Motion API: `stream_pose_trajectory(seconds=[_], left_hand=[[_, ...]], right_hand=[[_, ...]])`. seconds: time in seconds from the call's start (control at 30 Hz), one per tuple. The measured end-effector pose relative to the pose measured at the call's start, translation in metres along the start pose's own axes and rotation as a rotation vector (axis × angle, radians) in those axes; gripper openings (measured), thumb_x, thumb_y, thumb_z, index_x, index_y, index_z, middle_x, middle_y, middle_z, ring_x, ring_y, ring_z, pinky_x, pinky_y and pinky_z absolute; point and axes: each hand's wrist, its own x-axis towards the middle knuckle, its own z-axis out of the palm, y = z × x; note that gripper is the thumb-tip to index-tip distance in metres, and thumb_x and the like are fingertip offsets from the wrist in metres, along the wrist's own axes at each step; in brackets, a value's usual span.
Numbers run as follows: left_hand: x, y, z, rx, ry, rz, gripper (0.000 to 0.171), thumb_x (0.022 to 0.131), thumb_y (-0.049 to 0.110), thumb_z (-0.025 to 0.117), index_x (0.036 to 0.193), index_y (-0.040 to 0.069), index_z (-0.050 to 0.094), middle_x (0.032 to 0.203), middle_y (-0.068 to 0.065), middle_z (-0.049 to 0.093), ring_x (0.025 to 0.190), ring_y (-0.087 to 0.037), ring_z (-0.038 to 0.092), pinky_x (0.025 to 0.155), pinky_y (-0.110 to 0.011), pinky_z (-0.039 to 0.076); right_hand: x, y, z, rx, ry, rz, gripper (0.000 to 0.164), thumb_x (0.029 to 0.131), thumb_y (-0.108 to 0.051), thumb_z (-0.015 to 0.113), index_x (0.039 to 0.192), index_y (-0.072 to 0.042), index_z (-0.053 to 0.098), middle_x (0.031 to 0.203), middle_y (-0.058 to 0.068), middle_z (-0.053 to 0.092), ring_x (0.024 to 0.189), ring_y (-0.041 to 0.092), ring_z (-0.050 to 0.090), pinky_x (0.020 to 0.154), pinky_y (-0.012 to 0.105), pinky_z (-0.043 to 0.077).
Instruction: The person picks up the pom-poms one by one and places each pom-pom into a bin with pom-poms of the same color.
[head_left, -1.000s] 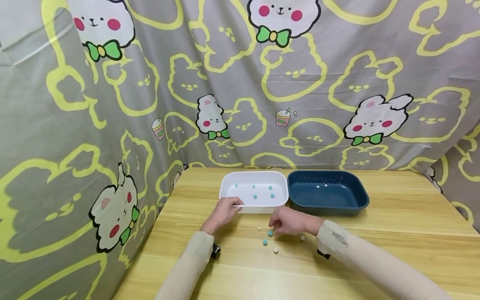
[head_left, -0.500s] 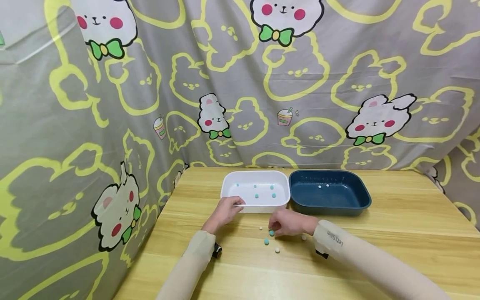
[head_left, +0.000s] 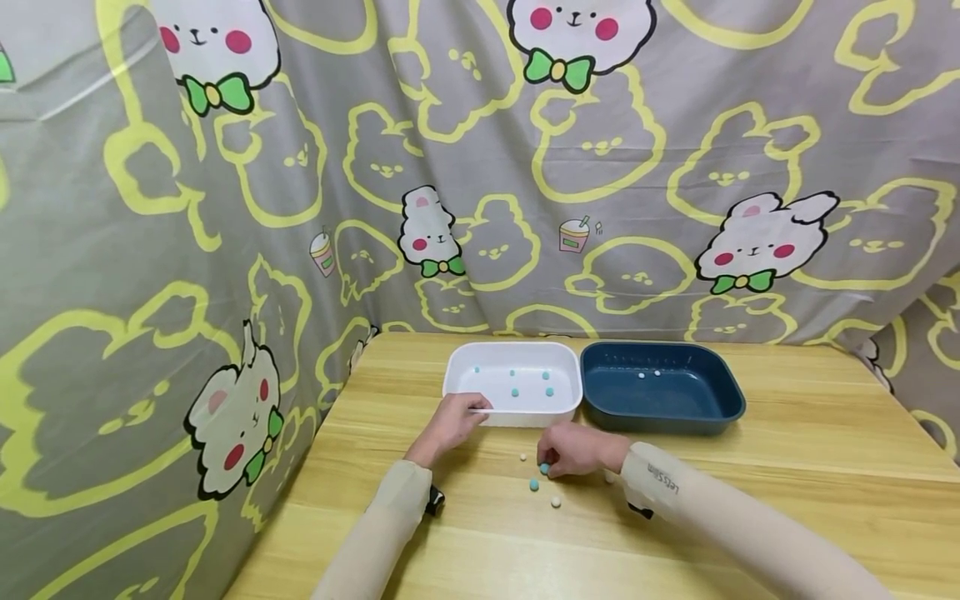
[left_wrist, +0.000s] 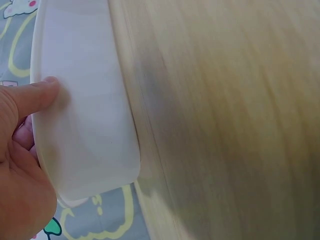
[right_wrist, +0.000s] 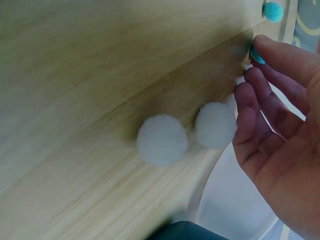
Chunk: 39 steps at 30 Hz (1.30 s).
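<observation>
My left hand [head_left: 452,423] grips the near rim of a white plastic basin [head_left: 528,418], its thumb against the outer wall in the left wrist view. On the table before the basin, my right hand [head_left: 576,448] pinches a teal pom-pom [right_wrist: 258,56] between thumb and index finger, which partly hide it. A second teal pom-pom [head_left: 534,484] lies just nearer the person. Around these lie a small white pom-pom [head_left: 522,457] and a larger white pom-pom [head_left: 556,502]. Another white pom-pom [head_left: 609,477] shows partly beneath the right wrist.
Several teal pom-poms [head_left: 514,392] lie spread inside the white basin. Close against its right side stands a dark blue basin [head_left: 663,422] with two small white pom-poms [head_left: 641,376] inside. A patterned grey curtain [head_left: 465,167] hangs behind and left of the wooden table [head_left: 810,433].
My right fingers have come down onto the teal pom-pom and now pinch it. The left hand stays on the white basin's rim. The head view has shifted slightly.
</observation>
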Motion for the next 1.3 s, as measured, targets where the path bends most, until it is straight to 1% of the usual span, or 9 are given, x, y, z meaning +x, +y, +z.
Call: stream_pose_trajectory(seconds=[0.3,0.5,0.67,0.87,1.03,1.17,1.3], left_hand=[[0.0,-0.002,0.001,0.004,-0.004,-0.004,0.008,0.088,0.006,0.065,0.089,0.012,0.071,0.087,0.003,0.069,0.087,-0.012,0.063,0.078,-0.028,0.051],[0.0,-0.002,0.001,-0.002,-0.012,-0.003,0.008,0.089,0.006,0.065,0.089,0.012,0.07,0.087,0.004,0.069,0.086,-0.012,0.063,0.077,-0.027,0.051],[0.0,-0.002,0.001,-0.005,-0.008,-0.002,0.008,0.088,0.006,0.065,0.089,0.012,0.07,0.086,0.004,0.069,0.086,-0.013,0.063,0.077,-0.027,0.051],[0.0,-0.002,0.001,0.002,-0.002,-0.007,0.008,0.088,0.006,0.066,0.089,0.012,0.071,0.086,0.004,0.069,0.085,-0.012,0.063,0.077,-0.027,0.051],[0.0,-0.001,0.001,0.007,-0.002,-0.007,0.007,0.088,0.007,0.066,0.089,0.012,0.071,0.085,0.004,0.069,0.083,-0.011,0.063,0.076,-0.027,0.051],[0.0,-0.001,0.001,0.005,-0.004,-0.01,0.007,0.088,0.006,0.066,0.089,0.012,0.071,0.085,0.004,0.069,0.084,-0.011,0.063,0.076,-0.027,0.051],[0.0,-0.001,0.0,-0.005,-0.008,-0.008,0.008,0.087,0.005,0.066,0.089,0.011,0.07,0.087,0.001,0.069,0.085,-0.013,0.063,0.076,-0.027,0.051]], right_hand=[[-0.001,0.002,0.003,-0.002,0.006,-0.018,0.009,0.077,-0.009,0.077,0.081,-0.013,0.07,0.074,-0.012,0.056,0.068,0.0,0.049,0.063,0.017,0.044],[-0.003,0.003,0.002,0.025,0.007,-0.018,0.009,0.078,-0.008,0.077,0.081,-0.013,0.07,0.074,-0.011,0.057,0.068,0.001,0.051,0.063,0.018,0.045],[-0.005,0.001,-0.002,0.062,0.012,0.007,0.007,0.079,-0.009,0.075,0.081,-0.013,0.07,0.074,-0.014,0.057,0.068,0.0,0.05,0.064,0.018,0.045],[-0.009,-0.002,-0.008,0.066,0.03,-0.018,0.006,0.079,-0.007,0.075,0.082,-0.01,0.071,0.073,-0.013,0.058,0.068,0.001,0.05,0.063,0.018,0.045],[-0.013,-0.004,-0.012,0.056,0.05,-0.033,0.005,0.08,-0.009,0.073,0.083,-0.012,0.071,0.075,-0.015,0.057,0.068,0.001,0.049,0.063,0.018,0.045],[-0.017,-0.005,-0.018,0.056,0.072,-0.041,0.005,0.082,-0.01,0.072,0.084,-0.014,0.07,0.076,-0.014,0.057,0.07,0.003,0.05,0.065,0.018,0.046],[-0.021,-0.007,-0.025,0.076,0.091,-0.035,0.004,0.084,-0.01,0.071,0.086,-0.012,0.071,0.079,-0.014,0.058,0.073,0.003,0.052,0.068,0.02,0.047]])
